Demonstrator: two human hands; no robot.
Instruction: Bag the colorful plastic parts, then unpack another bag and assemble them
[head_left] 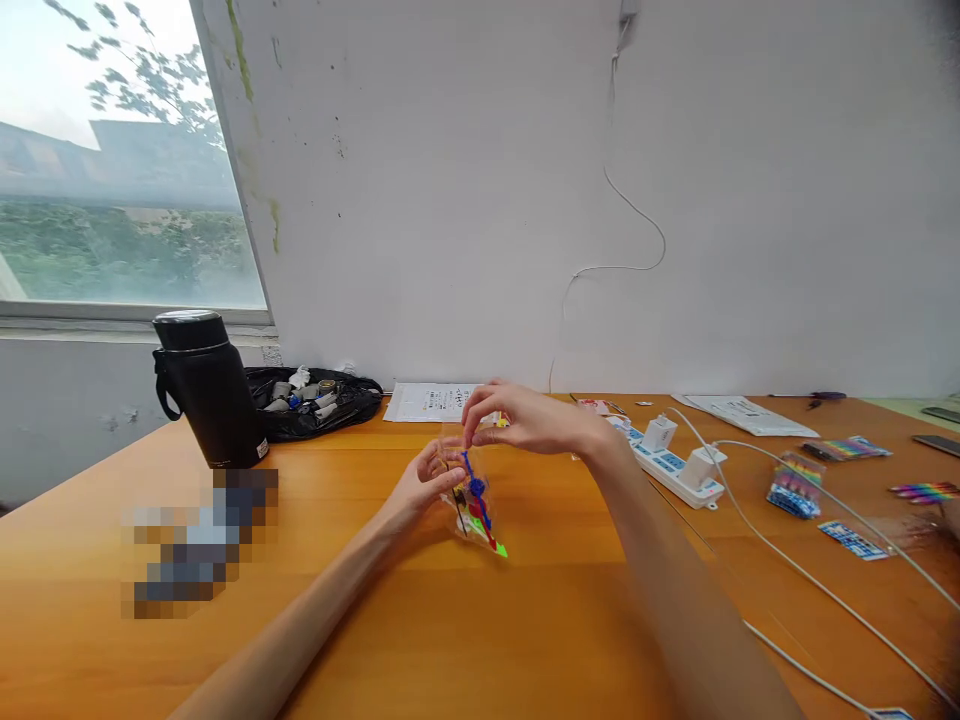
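Observation:
A clear plastic bag (480,515) holding small blue, red, green, white and black plastic pieces hangs just over the wooden table (405,620). My left hand (420,487) grips its left side between thumb and fingers. Above it, my right hand (529,415) is closed in a pinch at the bag's top edge, by the upper end of a blue piece (476,487). The exact shapes of the pieces are hard to make out through the plastic.
A black flask (210,390) and a black bag of odds and ends (322,400) stand at left. White paper (427,402) lies by the wall. At right are a power strip (679,465), white cables, packs of coloured items (799,485) and another person's hand (930,535).

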